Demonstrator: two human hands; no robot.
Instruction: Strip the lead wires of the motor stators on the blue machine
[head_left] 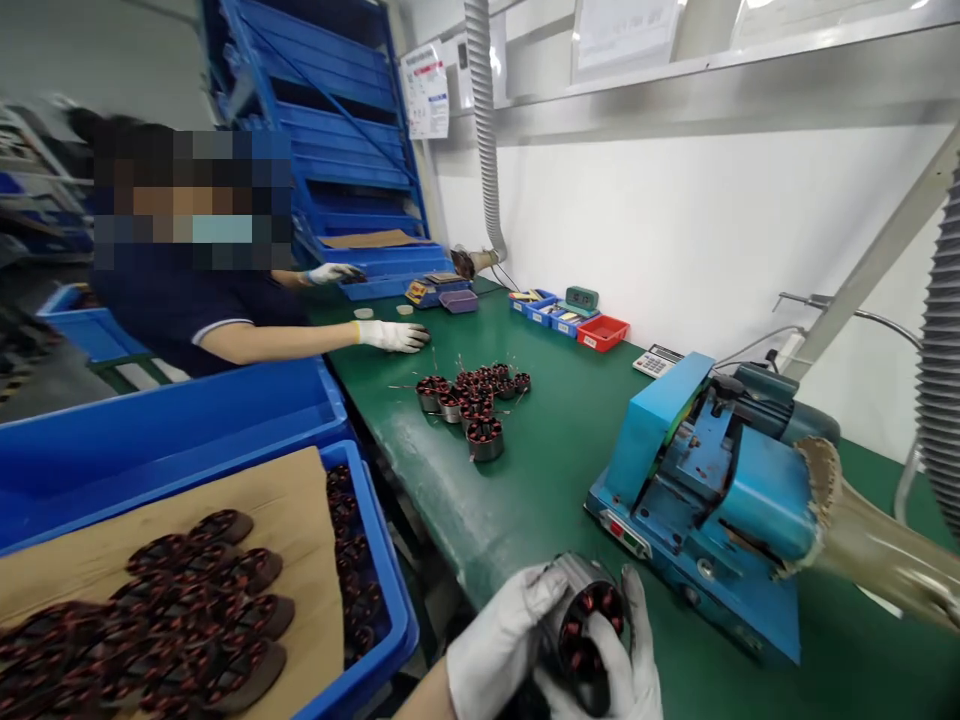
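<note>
A: On the far left, what's stocked?

B: Bin cores (217, 600), dark rings with coppery windings, piled on a cardboard sheet (300, 500) in the blue bin (397, 600). More show along its right side, past the sheet's edge.

A: Next over?

B: Co-worker (180, 300) behind the bins. One gloved hand (394, 336) rests on the green table (555, 480), at a small dark piece.

A: Middle?

B: Table cores (486, 440), bunched. Thin wire ends stick out from several.

A: How far along?

B: My read: mid-batch. Lots in the bin, a bunch on the table, one in hand. Nothing marks finished from unfinished, so can't split done vs left.

A: Grip?

B: Left hand (499, 645), white glove: fingers curled on the outer wall of the held core (576, 610). Right hand (630, 665): one finger along the far side, others across the wound face. Both grasping it, spread about its width. Could be two stacked; fingers hide that.

A: Position?

B: At the table's near edge, windings facing right. Can't tell if it touches the tabletop.

A: Far right?

B: Blue machine (697, 480) with a hose (892, 550). Hands look near it, not on it.
</note>
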